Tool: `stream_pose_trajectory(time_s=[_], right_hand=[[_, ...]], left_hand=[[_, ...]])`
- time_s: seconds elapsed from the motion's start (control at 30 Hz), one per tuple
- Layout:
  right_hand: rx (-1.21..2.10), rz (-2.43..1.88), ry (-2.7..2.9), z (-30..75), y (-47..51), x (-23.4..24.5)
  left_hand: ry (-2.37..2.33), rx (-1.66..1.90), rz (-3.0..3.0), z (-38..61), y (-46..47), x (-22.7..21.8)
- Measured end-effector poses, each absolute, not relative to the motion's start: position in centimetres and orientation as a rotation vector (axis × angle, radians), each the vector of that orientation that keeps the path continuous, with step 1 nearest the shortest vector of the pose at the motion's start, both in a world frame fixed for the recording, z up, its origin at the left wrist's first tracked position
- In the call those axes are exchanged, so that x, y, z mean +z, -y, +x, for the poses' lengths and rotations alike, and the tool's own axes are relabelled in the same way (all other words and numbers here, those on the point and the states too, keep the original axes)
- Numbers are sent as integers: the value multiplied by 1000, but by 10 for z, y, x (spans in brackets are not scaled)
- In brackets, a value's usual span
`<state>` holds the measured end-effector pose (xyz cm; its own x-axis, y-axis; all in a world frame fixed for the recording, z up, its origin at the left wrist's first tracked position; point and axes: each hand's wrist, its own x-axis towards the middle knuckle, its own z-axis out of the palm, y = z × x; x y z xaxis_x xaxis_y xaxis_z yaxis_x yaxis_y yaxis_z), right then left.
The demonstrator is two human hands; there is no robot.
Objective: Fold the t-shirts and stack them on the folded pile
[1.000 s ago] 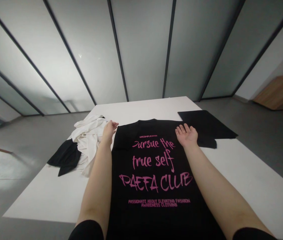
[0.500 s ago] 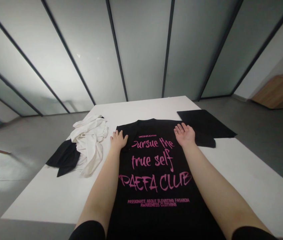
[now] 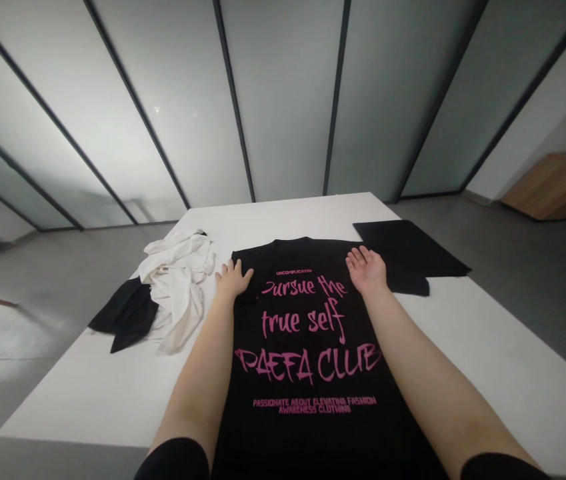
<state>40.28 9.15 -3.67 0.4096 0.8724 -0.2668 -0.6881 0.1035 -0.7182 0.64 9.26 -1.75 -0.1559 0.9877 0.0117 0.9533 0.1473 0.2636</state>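
Head view: the left hand [image 3: 233,280] lay flat and open on the black T-shirt [image 3: 307,427], the right hand [image 3: 367,271] open palm-up; dragging either could wrinkle it.

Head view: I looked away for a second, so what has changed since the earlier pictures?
The left hand moved rightward from beside the white garment onto the upper corner of the black T-shirt, palm down, holding nothing. The right hand stays palm up and empty on the shirt's other shoulder; the flat black cloth and white garment lie as before.
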Motion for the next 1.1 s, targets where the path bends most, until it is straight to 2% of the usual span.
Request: stream_pose_trajectory(time_s=[0.23,0.3,0.5,0.73,0.9,1.1], right_hand=[[1162,-908,228,402,-92,-35],[1165,-902,214,402,-93,-35],[1156,-880,197,400,-95,-39],[1102,-883,248,397,-96,-45],[1057,-918,336,394,-99,-51],[914,-969,587,384,-100,-59]], left_hand=[[-2231,858,1751,-22,-103,2],[-2258,898,1760,-26,-102,0],[-2317,536,1897,-16,-92,-22],[-2260,790,2140,1,-95,-19],[-2118,389,2174,13,-98,-27],[-2262,204,2016,39,-103,-17]])
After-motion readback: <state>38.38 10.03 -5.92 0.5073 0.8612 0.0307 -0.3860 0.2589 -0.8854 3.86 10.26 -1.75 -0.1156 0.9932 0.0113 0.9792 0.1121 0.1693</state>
